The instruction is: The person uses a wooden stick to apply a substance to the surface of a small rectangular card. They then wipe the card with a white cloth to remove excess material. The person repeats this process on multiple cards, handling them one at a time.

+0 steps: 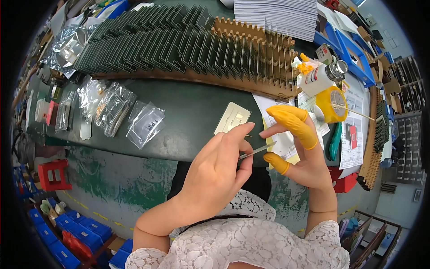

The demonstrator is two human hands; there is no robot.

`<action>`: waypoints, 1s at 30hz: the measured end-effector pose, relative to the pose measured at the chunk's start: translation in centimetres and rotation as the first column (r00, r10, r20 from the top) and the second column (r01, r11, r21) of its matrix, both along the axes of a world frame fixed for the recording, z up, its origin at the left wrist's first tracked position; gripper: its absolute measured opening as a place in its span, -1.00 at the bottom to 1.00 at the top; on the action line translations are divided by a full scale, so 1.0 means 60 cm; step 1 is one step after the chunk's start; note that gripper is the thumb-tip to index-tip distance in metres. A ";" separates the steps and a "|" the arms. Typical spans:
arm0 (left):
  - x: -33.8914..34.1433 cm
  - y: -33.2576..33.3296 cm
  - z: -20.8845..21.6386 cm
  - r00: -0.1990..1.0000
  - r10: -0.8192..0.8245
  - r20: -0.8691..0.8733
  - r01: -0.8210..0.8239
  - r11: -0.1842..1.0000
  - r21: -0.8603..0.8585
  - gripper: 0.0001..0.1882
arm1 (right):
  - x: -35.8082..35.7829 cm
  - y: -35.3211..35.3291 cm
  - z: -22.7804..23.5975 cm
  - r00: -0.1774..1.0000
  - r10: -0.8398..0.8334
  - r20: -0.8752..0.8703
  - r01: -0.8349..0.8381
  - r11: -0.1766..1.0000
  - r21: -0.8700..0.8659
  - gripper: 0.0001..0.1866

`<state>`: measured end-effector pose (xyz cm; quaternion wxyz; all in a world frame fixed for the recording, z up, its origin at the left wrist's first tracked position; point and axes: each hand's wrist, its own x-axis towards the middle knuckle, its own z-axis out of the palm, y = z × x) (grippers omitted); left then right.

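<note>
My left hand (215,163) pinches a thin, flat, greyish piece (260,149) between thumb and fingers. It is seen nearly edge-on, so its kind cannot be made out. Yellow finger cots cover the thumb and some fingers of my right hand (302,148). That hand is open, thumb and fingers apart around the far end of the thin piece, seemingly without gripping it. Just beyond my left fingertips a pale rectangular plate (234,117) lies on the green table (188,107), its lower part hidden by the hand.
Dark green circuit boards (148,49) stand in slotted brown racks (197,83) along the back. Plastic bags (145,125) lie at left. On the right are a white bottle (316,80), a yellow tape roll (330,104), papers (351,152) and a green-handled tool (335,141).
</note>
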<state>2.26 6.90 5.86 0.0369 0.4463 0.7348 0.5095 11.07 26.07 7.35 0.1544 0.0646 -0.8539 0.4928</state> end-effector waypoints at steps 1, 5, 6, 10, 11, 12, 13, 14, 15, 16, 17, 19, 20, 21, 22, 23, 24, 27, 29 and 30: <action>0.000 -0.001 0.000 1.000 -0.001 0.003 0.001 1.000 -0.002 -0.35 | -0.002 -0.002 -0.005 1.000 0.019 -0.006 -0.019 0.999 -0.049 -0.26; -0.002 -0.002 -0.003 0.997 0.010 0.079 -0.011 1.000 0.018 -0.34 | -0.006 -0.004 -0.014 0.999 0.029 0.034 -0.025 0.992 -0.122 -0.21; -0.004 -0.001 -0.003 0.994 0.014 0.112 -0.017 0.999 0.031 -0.34 | -0.008 -0.005 -0.016 0.999 0.028 0.014 -0.026 0.986 -0.166 -0.20; -0.013 -0.002 0.004 0.977 0.060 0.205 -0.066 0.998 0.023 -0.46 | -0.007 -0.002 -0.034 0.994 0.015 -0.108 -0.049 0.946 -0.321 -0.18; -0.016 -0.004 0.004 0.960 0.030 0.278 -0.034 0.999 0.010 -0.51 | -0.008 0.000 -0.036 0.992 0.012 -0.126 -0.053 0.943 -0.329 -0.19; -0.018 -0.007 0.005 0.937 0.002 0.350 -0.001 1.000 -0.003 -0.56 | -0.008 0.001 -0.036 0.990 0.008 -0.142 -0.057 0.939 -0.339 -0.19; -0.019 -0.007 0.000 0.905 -0.044 0.423 0.024 0.998 0.053 -0.61 | -0.008 0.001 -0.037 0.987 0.005 -0.159 -0.061 0.935 -0.349 -0.19; -0.021 -0.006 -0.012 0.867 -0.093 0.490 0.044 0.993 0.111 -0.66 | -0.008 0.000 -0.038 0.986 -0.005 -0.165 -0.057 0.927 -0.372 -0.19; -0.021 -0.005 -0.021 0.822 -0.143 0.552 0.059 0.984 0.168 -0.71 | -0.008 -0.002 -0.040 0.985 -0.015 -0.170 -0.054 0.917 -0.395 -0.20; -0.022 -0.004 -0.025 0.806 -0.163 0.569 0.060 0.979 0.196 -0.72 | -0.007 -0.004 -0.041 0.984 -0.024 -0.174 -0.052 0.907 -0.418 -0.20; -0.022 -0.004 -0.028 0.789 -0.184 0.586 0.061 0.973 0.223 -0.74 | -0.007 -0.005 -0.042 0.984 -0.024 -0.175 -0.052 0.906 -0.420 -0.20; -0.022 -0.003 -0.028 0.758 -0.209 0.617 0.052 0.964 0.262 -0.76 | -0.005 -0.006 -0.044 0.984 -0.025 -0.176 -0.052 0.905 -0.423 -0.20; -0.021 -0.002 -0.027 0.745 -0.213 0.632 0.043 0.961 0.274 -0.77 | -0.005 -0.008 -0.043 0.984 -0.032 -0.173 -0.045 0.904 -0.425 -0.20; -0.021 -0.001 -0.026 0.731 -0.219 0.646 0.034 0.958 0.286 -0.78 | -0.004 -0.009 -0.042 0.985 -0.040 -0.169 -0.037 0.904 -0.426 -0.20; -0.021 -0.001 -0.027 0.734 -0.226 0.640 0.035 0.955 0.296 -0.78 | -0.004 -0.010 -0.041 0.985 -0.047 -0.166 -0.029 0.903 -0.428 -0.20; -0.022 -0.001 -0.030 0.737 -0.232 0.634 0.037 0.951 0.306 -0.78 | -0.004 -0.009 -0.042 0.986 -0.039 -0.163 -0.035 0.903 -0.428 -0.19; -0.022 0.000 -0.031 0.740 -0.241 0.628 0.041 0.948 0.315 -0.78 | -0.003 -0.007 -0.042 0.986 -0.034 -0.161 -0.038 0.903 -0.428 -0.18; -0.021 -0.004 -0.030 0.630 -0.231 0.742 -0.030 0.947 0.320 -0.79 | -0.007 -0.013 -0.035 0.991 -0.032 -0.129 -0.031 0.891 -0.454 -0.14; -0.027 -0.012 -0.027 0.482 -0.219 0.849 -0.078 0.954 0.290 -0.81 | -0.009 -0.014 -0.032 0.991 -0.047 -0.124 -0.017 0.885 -0.465 -0.11; -0.029 -0.016 -0.025 0.402 -0.207 0.892 -0.105 0.957 0.270 -0.82 | -0.011 -0.014 -0.032 0.990 -0.056 -0.132 -0.012 0.885 -0.466 -0.10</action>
